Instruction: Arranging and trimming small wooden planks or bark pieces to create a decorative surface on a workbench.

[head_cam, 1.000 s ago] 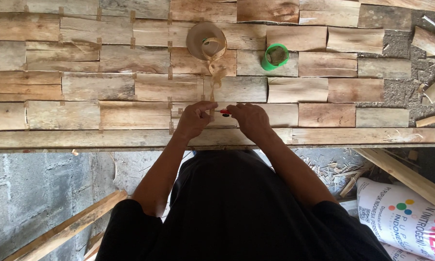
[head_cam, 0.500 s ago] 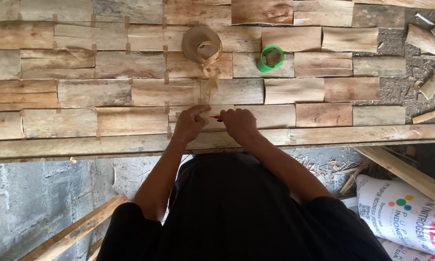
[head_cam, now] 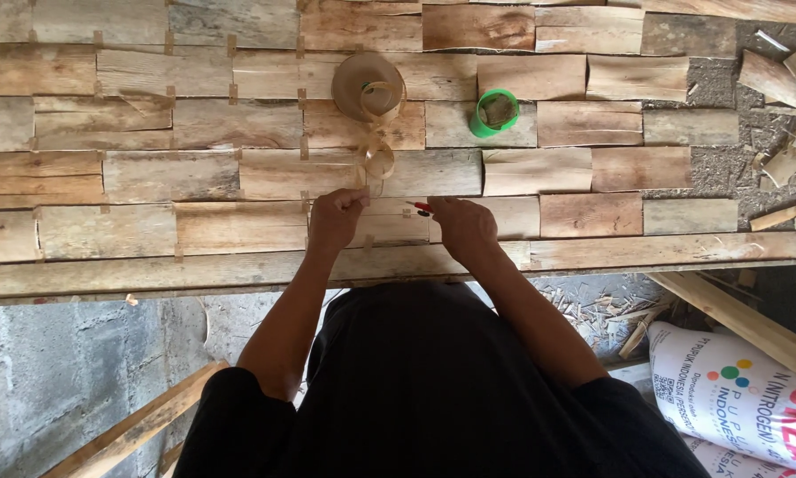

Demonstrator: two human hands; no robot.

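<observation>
**Brown paper tape held taut over a patchwork of wood veneer**

Brown tape (head_cam: 376, 155) ran off its roll (head_cam: 368, 86) down to the left hand (head_cam: 336, 217), whose fingers were pinched together on the strip's free end just above the veneer sheets (head_cam: 194, 173). The right hand (head_cam: 462, 228) was closed around a small red-handled tool (head_cam: 420, 208), its tip near the tape. The curling strip could have twisted and stuck crooked across a seam, and a slip of the tool might have nicked the fingers so close beside it. A green ring-shaped roll (head_cam: 496, 111) sat apart, further up the sheets. At lower right lay a white sack (head_cam: 734, 398), printed with red lettering and a cluster of coloured dots.
</observation>
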